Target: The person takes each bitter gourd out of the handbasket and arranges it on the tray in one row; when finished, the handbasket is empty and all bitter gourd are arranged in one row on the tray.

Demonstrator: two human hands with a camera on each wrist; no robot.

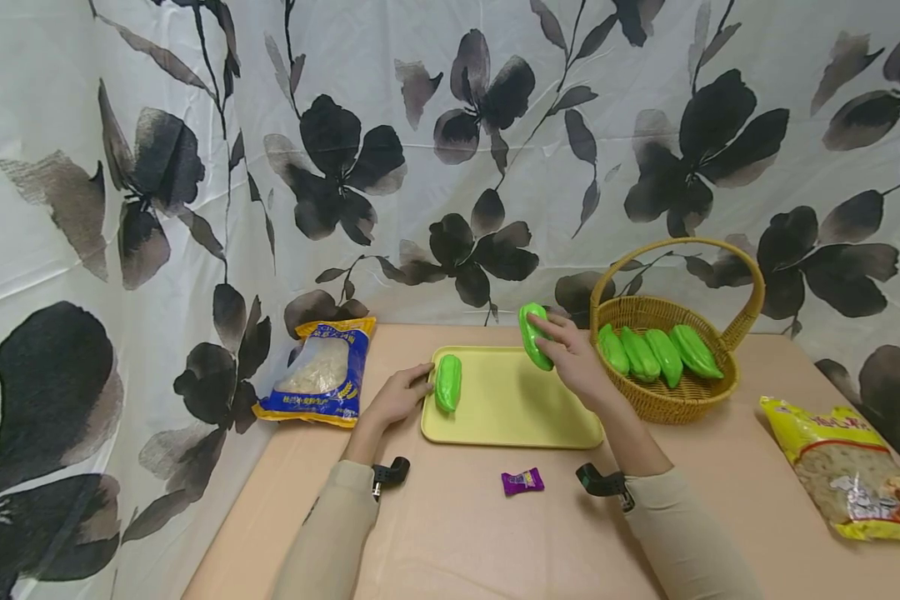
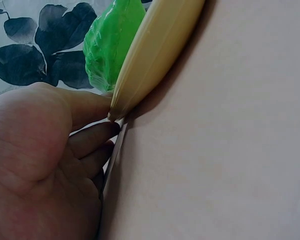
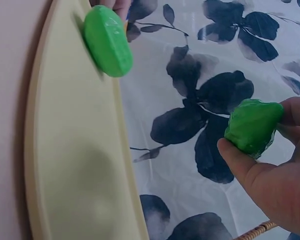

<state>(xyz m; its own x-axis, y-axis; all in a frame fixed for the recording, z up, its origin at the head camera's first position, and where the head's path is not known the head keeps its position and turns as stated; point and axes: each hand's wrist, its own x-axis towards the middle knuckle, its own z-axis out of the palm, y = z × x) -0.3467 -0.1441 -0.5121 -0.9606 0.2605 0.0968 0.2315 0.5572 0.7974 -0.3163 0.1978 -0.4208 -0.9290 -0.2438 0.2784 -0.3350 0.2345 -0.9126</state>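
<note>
A yellow tray (image 1: 506, 425) lies on the table, with one bright green, ridged vegetable (image 1: 447, 383) on its left end. My left hand (image 1: 399, 396) is at the tray's left edge; in the left wrist view its thumb (image 2: 89, 107) meets the tray rim (image 2: 155, 50) and the other fingers reach beneath. Raised over the tray's back right part, my right hand (image 1: 573, 354) pinches another green vegetable (image 1: 532, 336) between thumb and fingers. In the right wrist view this held vegetable (image 3: 252, 127) hangs clear of the tray (image 3: 79, 150).
To the right stands a wicker basket (image 1: 671, 408) with a tall handle and several green vegetables (image 1: 663, 354) inside. A blue and yellow bag (image 1: 318, 375) lies at the left, a yellow snack bag (image 1: 855, 471) far right. A small purple packet (image 1: 522, 482) lies before the tray.
</note>
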